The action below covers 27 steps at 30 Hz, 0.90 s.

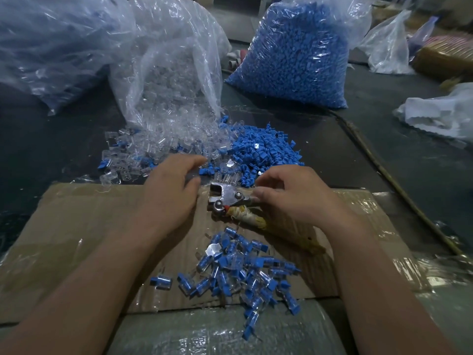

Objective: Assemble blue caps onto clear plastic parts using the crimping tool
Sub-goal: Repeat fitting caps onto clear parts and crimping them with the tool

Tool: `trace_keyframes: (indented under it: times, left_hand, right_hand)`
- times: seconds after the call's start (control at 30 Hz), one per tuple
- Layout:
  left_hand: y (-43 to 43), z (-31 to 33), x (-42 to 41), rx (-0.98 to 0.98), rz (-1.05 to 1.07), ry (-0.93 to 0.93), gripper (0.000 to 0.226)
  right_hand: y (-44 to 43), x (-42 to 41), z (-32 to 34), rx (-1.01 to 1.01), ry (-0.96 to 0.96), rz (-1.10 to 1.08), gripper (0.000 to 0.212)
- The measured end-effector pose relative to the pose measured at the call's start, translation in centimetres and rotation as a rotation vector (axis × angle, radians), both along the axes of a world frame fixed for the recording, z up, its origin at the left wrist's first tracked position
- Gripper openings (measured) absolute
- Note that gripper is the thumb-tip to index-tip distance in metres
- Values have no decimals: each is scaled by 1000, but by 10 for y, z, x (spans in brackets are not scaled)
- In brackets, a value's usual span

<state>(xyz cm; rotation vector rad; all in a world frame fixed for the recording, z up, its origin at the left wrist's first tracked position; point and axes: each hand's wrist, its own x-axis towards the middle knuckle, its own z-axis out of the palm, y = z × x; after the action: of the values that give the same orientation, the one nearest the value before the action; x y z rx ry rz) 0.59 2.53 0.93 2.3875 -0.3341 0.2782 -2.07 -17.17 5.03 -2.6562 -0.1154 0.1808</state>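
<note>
While the crimping tool [226,198] is gripped by the right hand [291,198], the left hand [170,193] is held just left of it. Whether anything is pinched in its fingers cannot be told.

The crimping tool [225,201] has a worn, dull-shining metal head, and its handle is wrapped in rough yellowish cloth or tape, while the blue caps [266,147] look like matt opaque plastic and the clear plastic parts [153,139] are glossy and see-through. The cardboard sheet [76,221] is matt brown paperboard with strips of shiny clear tape across it, and the finished pieces [238,270] on it pair clear glossy shells with matt blue inserts. The bags [299,55] are thin, crinkled, glossy plastic film, and the counter [384,149] is dark with a dull sheen.
</note>
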Motion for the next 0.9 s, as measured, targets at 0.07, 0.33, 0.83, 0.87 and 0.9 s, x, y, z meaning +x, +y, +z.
trace_keyframes:
  times: [0.07,0.33,0.83,0.87,0.9]
  left_hand:
    - [-2,-1,1,40,-56,69,46]
    - [-1,-10,7,265,-182,110,48]
    - [-4,-13,9,84,-15,58,42]
    - [-3,-13,9,96,-31,57,52]
    - [-3,-14,10,127,-62,61,60]
  right_hand:
    - [-1,1,-1,3,-24,-14,24]
    - [0,4,-7,-38,-60,-44,20]
    - [1,6,-11,-66,-47,-54,20]
    - [1,6,-11,-68,-44,-54,20]
    - [1,6,-11,-67,-43,-55,20]
